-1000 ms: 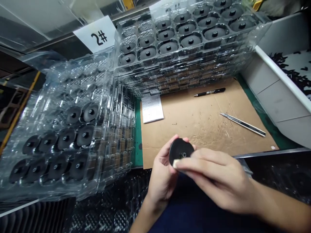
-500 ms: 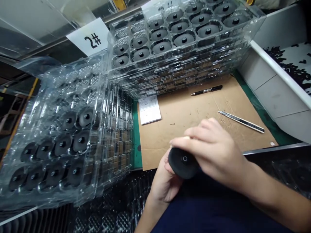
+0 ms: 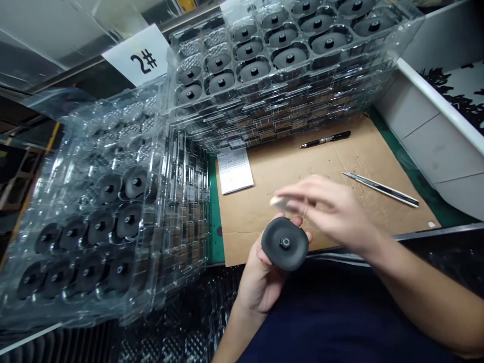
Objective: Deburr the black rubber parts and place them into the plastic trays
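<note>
A round black disc part with a small hub in its middle faces up at me, and my left hand is closed round its lower edge. Just above it hovers my right hand, blurred by motion, fingers stretched to the left and apart from the disc. At its fingertips there is a small pale thing that I cannot make out. Both hands are over the near edge of a brown cardboard sheet.
A stack of clear blister trays holding several black discs stands at the left. A taller stack stands at the back, behind a "2#" sign. A pen, a utility knife, a paper slip and a white bin surround the cardboard.
My right hand has come off the disc and risen above it. The disc has turned so that its hub side faces up, still in my left hand.
</note>
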Available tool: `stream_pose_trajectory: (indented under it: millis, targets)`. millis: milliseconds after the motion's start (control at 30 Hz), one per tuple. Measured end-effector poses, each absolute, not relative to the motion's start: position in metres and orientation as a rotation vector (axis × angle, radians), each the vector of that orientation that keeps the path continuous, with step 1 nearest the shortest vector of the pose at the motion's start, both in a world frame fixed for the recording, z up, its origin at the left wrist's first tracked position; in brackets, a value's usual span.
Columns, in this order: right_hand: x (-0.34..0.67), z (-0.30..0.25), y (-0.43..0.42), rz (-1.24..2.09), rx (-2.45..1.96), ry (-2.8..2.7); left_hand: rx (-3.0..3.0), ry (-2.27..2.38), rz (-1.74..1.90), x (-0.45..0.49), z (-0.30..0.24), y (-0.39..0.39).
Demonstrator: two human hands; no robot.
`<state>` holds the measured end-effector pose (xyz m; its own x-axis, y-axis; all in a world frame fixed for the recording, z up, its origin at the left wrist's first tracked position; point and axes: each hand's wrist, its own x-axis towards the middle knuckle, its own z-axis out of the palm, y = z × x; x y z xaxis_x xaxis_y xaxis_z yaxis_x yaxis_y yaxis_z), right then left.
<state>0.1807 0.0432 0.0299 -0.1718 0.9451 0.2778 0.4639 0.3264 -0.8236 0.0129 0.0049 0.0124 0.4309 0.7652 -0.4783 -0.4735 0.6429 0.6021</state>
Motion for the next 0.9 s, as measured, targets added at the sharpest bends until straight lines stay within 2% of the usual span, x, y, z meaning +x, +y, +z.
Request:
stream_pose_trajectory:
  millis: [100,200,267,333,433,533,600,733,833,900]
  targets:
    - [0.193,-0.018,0.036,0.855,-1.652,-1.622,0.3,0.707,0.823,0.006,0.011,0.005]
    - [0.198,-0.06,0.017,0.963,-1.681,-1.692,0.267,0.702,0.826,0.002,0.009,0.006]
    - [0.198,-0.069,0.009,0.996,-1.681,-1.684,0.273,0.717,0.824,0.003,0.01,0.008]
    - [0.196,-0.057,0.01,0.98,-1.716,-1.627,0.288,0.719,0.819,0.005,0.011,0.009]
    - [0.186,-0.009,0.018,0.867,-1.703,-1.52,0.32,0.73,0.831,0.007,0.011,0.007]
    - [0.166,0.039,0.017,0.75,-1.403,-1.57,0.347,0.803,0.861,0.007,0.007,0.006]
    - [0.155,0.055,0.013,0.793,-1.223,-1.716,0.36,0.852,0.868,0.005,0.005,0.006]
    - [0.147,0.059,0.016,1.026,-1.183,-1.923,0.379,0.895,0.924,0.007,0.008,0.009]
    - [0.148,0.054,0.019,0.73,-1.165,-1.866,0.356,0.918,0.957,0.013,0.016,0.01]
    - [0.153,0.051,0.014,0.678,-1.049,-1.854,0.351,0.9,0.934,0.013,0.022,0.011]
